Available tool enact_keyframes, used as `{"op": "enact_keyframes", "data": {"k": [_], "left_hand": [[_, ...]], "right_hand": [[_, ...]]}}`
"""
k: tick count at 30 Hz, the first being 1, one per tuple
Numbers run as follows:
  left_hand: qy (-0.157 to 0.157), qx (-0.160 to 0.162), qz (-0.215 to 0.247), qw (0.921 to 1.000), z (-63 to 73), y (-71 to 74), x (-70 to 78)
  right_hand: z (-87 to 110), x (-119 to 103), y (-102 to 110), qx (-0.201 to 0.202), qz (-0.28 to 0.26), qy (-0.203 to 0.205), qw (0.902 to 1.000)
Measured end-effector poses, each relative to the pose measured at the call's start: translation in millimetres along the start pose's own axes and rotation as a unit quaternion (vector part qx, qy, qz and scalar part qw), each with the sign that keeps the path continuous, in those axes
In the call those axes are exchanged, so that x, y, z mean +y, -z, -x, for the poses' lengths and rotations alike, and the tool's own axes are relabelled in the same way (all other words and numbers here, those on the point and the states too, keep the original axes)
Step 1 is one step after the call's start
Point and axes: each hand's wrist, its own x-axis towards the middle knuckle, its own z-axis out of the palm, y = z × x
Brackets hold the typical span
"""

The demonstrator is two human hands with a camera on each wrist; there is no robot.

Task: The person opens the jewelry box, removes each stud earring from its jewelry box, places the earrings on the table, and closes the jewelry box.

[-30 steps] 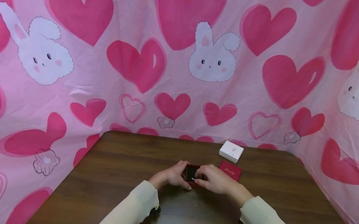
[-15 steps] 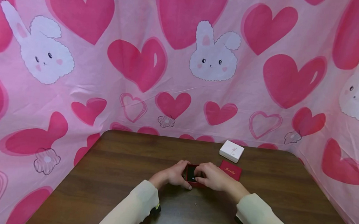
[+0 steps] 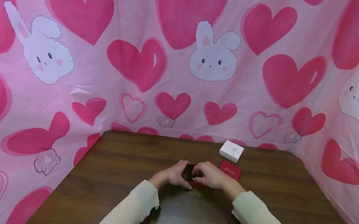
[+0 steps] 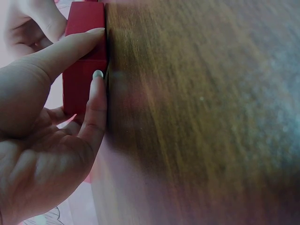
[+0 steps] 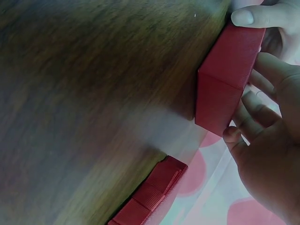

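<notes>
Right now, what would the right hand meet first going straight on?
Likely the open red box, its dark inside just ahead of the right hand; the left hand lies beyond. Depth inside is unclear.

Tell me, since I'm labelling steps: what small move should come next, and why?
Probably a slight fingertip adjustment by the right hand inside the box: it reaches into the open top while the left hand grips the side. What it touches there is unclear.

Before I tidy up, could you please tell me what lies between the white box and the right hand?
In the head view, a red lid lies between the white box and right hand.
</notes>
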Motion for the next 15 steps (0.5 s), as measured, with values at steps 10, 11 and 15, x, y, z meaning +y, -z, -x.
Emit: {"op": "enact_keyframes", "data": {"k": [10,11,15], "left_hand": [[0.003,-0.002,0.002,1.0,0.6,0.3,-0.4],[0.003,-0.002,0.002,1.0,0.6,0.4,-0.4],[0.0,-0.001,0.003,1.0,-0.1,0.0,-1.1]], "right_hand": [[-2.7,-1.1,-3.0,0.006,-0.005,-0.018,0.9998],[-2.7,-1.4,-3.3,0.007,-0.004,-0.018,0.9998],[-3.0,-2.6,-5.6,0.011,-0.001,-0.023,0.9997]]}}
